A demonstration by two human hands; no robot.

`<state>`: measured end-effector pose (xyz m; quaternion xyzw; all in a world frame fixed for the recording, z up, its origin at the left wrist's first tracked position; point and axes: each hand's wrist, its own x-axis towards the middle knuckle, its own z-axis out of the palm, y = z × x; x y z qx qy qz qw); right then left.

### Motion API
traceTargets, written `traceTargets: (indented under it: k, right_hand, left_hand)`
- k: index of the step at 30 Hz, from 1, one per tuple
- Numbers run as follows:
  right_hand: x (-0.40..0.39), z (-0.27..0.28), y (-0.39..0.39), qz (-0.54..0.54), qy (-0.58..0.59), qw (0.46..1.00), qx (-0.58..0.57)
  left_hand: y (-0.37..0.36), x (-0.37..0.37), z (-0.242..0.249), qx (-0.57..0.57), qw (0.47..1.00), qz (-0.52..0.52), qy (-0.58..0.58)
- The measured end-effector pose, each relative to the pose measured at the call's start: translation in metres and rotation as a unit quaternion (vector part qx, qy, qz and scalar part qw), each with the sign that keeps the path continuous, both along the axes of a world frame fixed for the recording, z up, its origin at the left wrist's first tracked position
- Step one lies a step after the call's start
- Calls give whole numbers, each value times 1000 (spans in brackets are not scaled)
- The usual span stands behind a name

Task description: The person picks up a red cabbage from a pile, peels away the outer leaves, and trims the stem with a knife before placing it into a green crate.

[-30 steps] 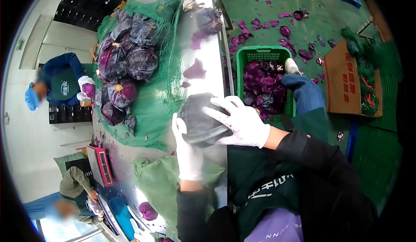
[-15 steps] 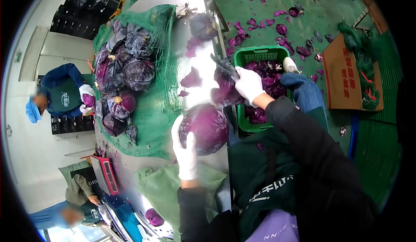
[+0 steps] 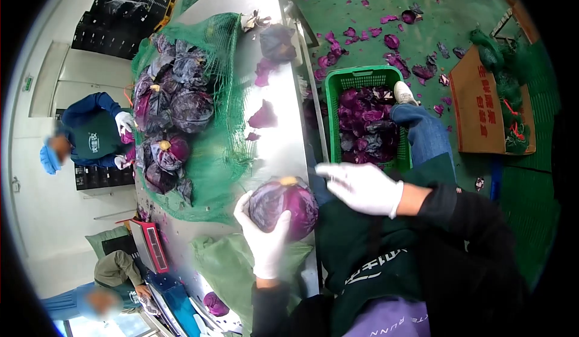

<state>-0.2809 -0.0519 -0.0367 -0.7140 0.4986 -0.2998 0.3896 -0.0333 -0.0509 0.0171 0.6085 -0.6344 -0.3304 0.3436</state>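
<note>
My left hand (image 3: 265, 237), in a white glove, grips a red cabbage (image 3: 288, 207) from its near-left side. The cabbage rests at the table edge with its pale cut stem facing away from me. My right hand (image 3: 362, 187), also gloved, hovers just right of the cabbage with its fingers stretched out and nothing seen in them. Beyond it stands a green crate (image 3: 330, 98) filled with loose purple leaves (image 3: 368, 120). On the metal table (image 3: 220, 0) a green net bag (image 3: 223, 132) lies under several unpeeled cabbages (image 3: 192, 109).
Torn leaves (image 3: 263, 115) and another cabbage (image 3: 277, 42) lie farther along the table. A pale green sack (image 3: 223, 258) is at the near end. Across the table a co-worker (image 3: 90, 129) handles purple cabbage. A cardboard box (image 3: 476, 108) stands on the leaf-strewn floor.
My right hand has let go of a dark outer leaf and come back from the crate's side toward me. The cabbage has turned, so its stem shows, and shifted slightly nearer.
</note>
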Motion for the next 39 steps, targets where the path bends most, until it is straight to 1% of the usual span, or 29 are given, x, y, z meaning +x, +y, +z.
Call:
traceTargets:
  k: [2, 4, 5, 8, 11, 14, 16, 18, 19, 20, 22, 23, 24, 25, 26, 28, 29, 30, 32, 33, 34, 35, 36, 38, 39]
  right_hand:
    - [15, 6, 21, 31, 43, 999, -12]
    - [23, 6, 28, 51, 55, 997, -7]
    - [26, 7, 28, 47, 72, 995, -41]
    - [30, 11, 23, 53, 121, 991, -23]
    - [36, -2, 17, 16, 118, 991, -58]
    - [36, -12, 6, 33, 121, 991, -56]
    - [36, -22, -5, 51, 119, 988, -79]
    - [39, -34, -20, 58, 93, 988, -107]
    - [39, -42, -30, 72, 102, 975, -181]
    - [39, -48, -34, 77, 91, 982, -150]
    - [36, -23, -41, 112, 112, 987, -1]
    - [32, -5, -37, 135, 136, 981, 15]
    - [29, 8, -36, 157, 160, 974, 31]
    - [27, 6, -38, 154, 156, 974, 60]
    - [33, -6, -39, 124, 162, 978, 44]
    - [43, -27, -47, 118, 127, 985, 6]
    - [47, -37, -49, 114, 137, 984, -12]
    - [48, -25, -51, 108, 138, 983, 53]
    - [51, -52, -57, 167, 220, 957, 91]
    - [47, -41, -52, 158, 231, 957, 78]
    - [42, -30, -46, 139, 200, 967, 73]
    - [42, -25, -46, 136, 178, 968, 117]
    - [43, -22, -43, 138, 156, 964, 164]
    - [48, -16, -27, 102, 64, 981, 151]
    - [48, -13, -26, 112, 27, 977, 180]
  left_hand:
    - [1, -2, 5, 22, 999, -2, -22]
    - [-1, -3, 4, 29, 999, 3, -26]
    - [-3, -3, 0, -3, 999, 15, -45]
    - [-7, 1, -5, -10, 999, 11, -48]
    - [-10, -1, -8, -22, 998, 18, -56]
    - [-14, -1, -11, -42, 996, 15, -73]
    - [-17, 1, -13, -60, 993, 17, -99]
    - [-25, -1, -12, -70, 988, 25, -137]
    - [-29, 0, -18, -73, 986, 41, -142]
    - [-32, 0, -17, -65, 987, 44, -142]
    - [-37, 0, -14, -50, 987, 44, -145]
    - [-36, 1, -13, -84, 989, 19, -118]
    - [-34, 1, -16, -149, 978, -3, -143]
    - [-34, 0, -20, -162, 974, 5, -156]
    - [-32, 1, -20, -167, 971, 11, -173]
    - [-39, 4, -17, -36, 989, 69, -128]
    - [-41, 6, -15, -3, 994, 75, -83]
    - [-38, 0, -14, -50, 992, 48, -103]
    - [-26, -6, -11, -138, 977, -16, -161]
    - [-23, -2, -14, -184, 969, -49, -156]
    - [-20, 3, -17, -163, 981, -72, -75]
    - [-16, 8, -17, -142, 986, -73, -50]
    - [-8, 12, -15, -116, 991, -69, -23]
    - [9, 25, -13, -21, 995, -45, 90]
    - [10, 29, -10, 18, 989, -35, 145]
